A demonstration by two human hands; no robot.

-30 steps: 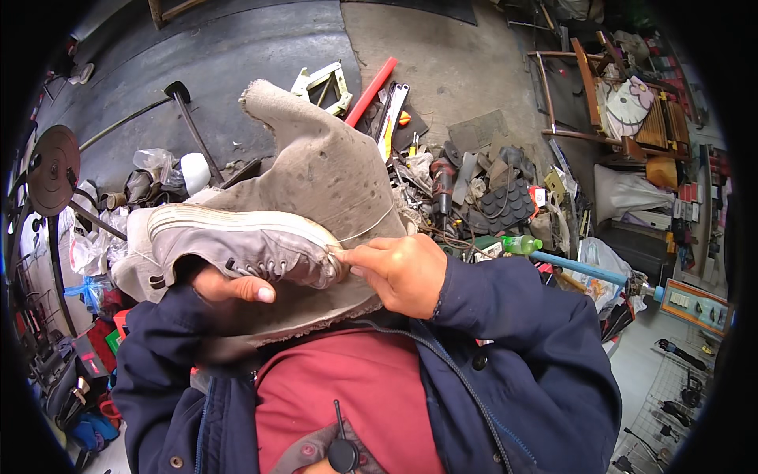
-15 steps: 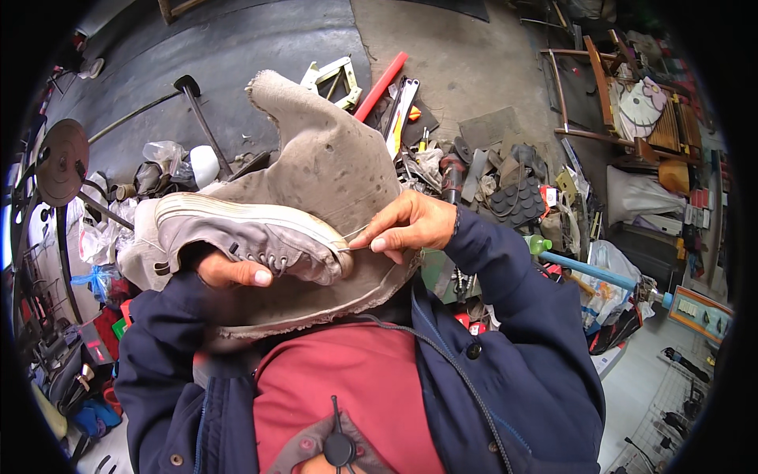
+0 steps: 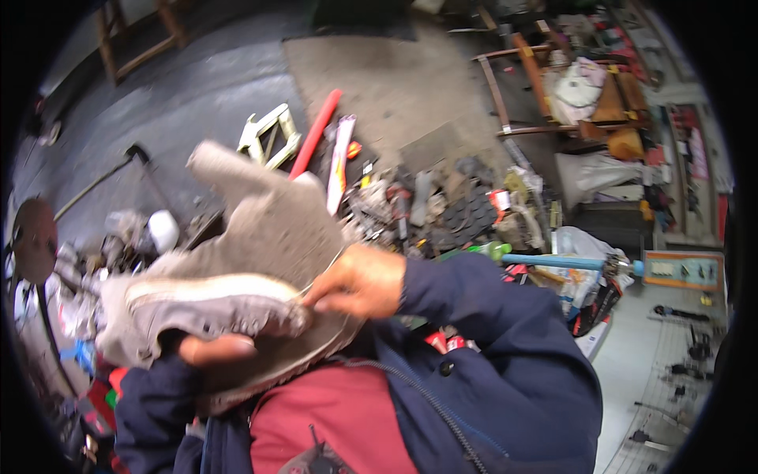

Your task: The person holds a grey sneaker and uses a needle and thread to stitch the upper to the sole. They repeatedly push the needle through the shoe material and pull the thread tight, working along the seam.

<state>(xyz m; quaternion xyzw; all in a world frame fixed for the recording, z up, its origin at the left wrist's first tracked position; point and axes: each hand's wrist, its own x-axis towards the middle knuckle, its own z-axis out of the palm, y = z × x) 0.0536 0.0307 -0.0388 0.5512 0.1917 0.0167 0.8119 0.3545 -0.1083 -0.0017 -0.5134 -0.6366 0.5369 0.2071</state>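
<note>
A grey lace-up sneaker (image 3: 213,312) with a white sole lies on its side over a worn, spotted grey cloth (image 3: 276,229) across my lap. My left hand (image 3: 215,348) reaches into the shoe's opening and holds it, thumb stretched along the upper, the other fingers hidden inside. At the toe, my right hand (image 3: 359,283) is closed in a pinch, its fingertips against the edge of the sole. A thin pale thread (image 3: 330,264) runs by these fingers. Blur hides whether a needle is with it.
Ahead on the floor lie a red tube (image 3: 316,133), a pale green metal frame (image 3: 270,136) and a heap of scraps and tools (image 3: 450,205). A blue rod (image 3: 553,261) extends at the right. A round brown disc (image 3: 35,239) stands at the left.
The whole view has swung, so the shoe, cloth and both hands appear lower and farther left. My right hand stays at the toe, and my left is still in the shoe.
</note>
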